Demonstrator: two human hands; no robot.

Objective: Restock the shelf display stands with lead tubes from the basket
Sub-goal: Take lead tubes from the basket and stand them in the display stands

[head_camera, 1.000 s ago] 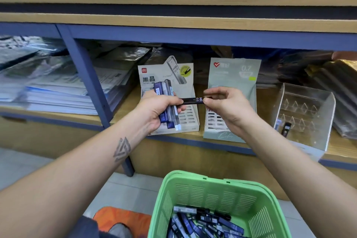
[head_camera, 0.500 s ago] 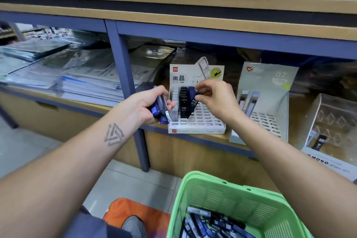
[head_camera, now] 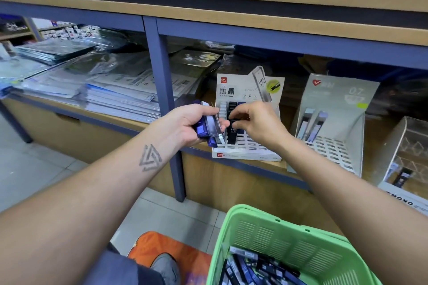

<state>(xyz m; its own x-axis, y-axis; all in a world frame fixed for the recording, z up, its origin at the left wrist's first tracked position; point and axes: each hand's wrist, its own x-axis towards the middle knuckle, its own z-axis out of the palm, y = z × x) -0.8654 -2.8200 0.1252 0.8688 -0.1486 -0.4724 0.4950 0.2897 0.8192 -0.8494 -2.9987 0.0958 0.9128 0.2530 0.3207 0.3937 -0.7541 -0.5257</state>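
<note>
My left hand (head_camera: 187, 124) grips a bundle of lead tubes (head_camera: 209, 126), blue and clear ones, just left of the white display stand (head_camera: 249, 149) on the shelf. My right hand (head_camera: 257, 122) hovers over that stand, fingers curled and pinching a black lead tube (head_camera: 232, 133) marked HB 0.5 that stands in the slots beside other black tubes. At the bottom, the green basket (head_camera: 284, 242) holds several more lead tubes (head_camera: 254, 268).
A grey-green 0.7 display stand (head_camera: 335, 122) with two tubes sits to the right, then a clear acrylic stand (head_camera: 407, 157). Stacks of wrapped paper (head_camera: 111, 92) fill the left shelf bay. A blue upright post (head_camera: 162, 99) divides the bays. An orange stool (head_camera: 166, 252) is below.
The view has shifted left and closer. My right hand carried the black tube from in front of the stands down into the white stand's slots. The left hand keeps its bundle.
</note>
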